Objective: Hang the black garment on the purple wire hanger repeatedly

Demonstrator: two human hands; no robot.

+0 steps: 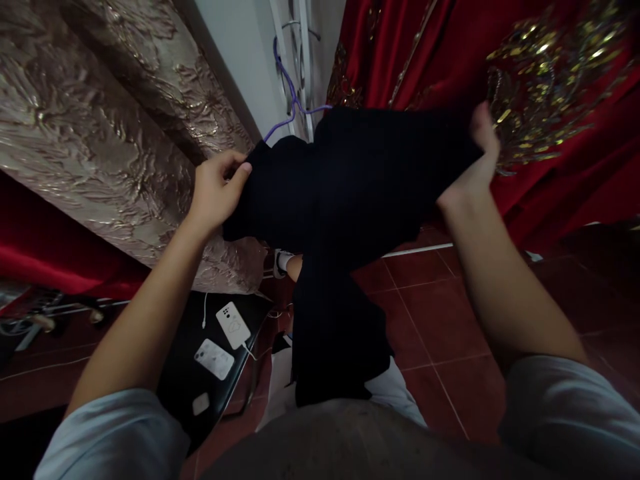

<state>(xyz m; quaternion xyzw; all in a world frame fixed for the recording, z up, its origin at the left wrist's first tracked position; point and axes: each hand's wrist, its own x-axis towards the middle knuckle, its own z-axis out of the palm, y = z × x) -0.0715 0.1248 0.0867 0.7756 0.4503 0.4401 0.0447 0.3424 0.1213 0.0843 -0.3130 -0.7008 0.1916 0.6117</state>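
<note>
Two grips on one black garment [360, 193]: my left hand [215, 193] pinches its nine o'clock corner, my right hand [477, 157] curls tight around its three o'clock edge

Dim indoor light, wide-angle edge distortion (strong), slight blur

The single view sits on the person's head and looks forward and steeply down. Both forearms run up from the bottom corners to the left hand [217, 190] and the right hand [475, 160], which are close to the lens at mid-frame. The garment [350, 200] between the hands fills the centre. Below the hands lie the person's own lap and the floor [440, 313]. A gold cloth [100, 120] left of them and a red cloth [560, 193] on the right close off the frame
</note>
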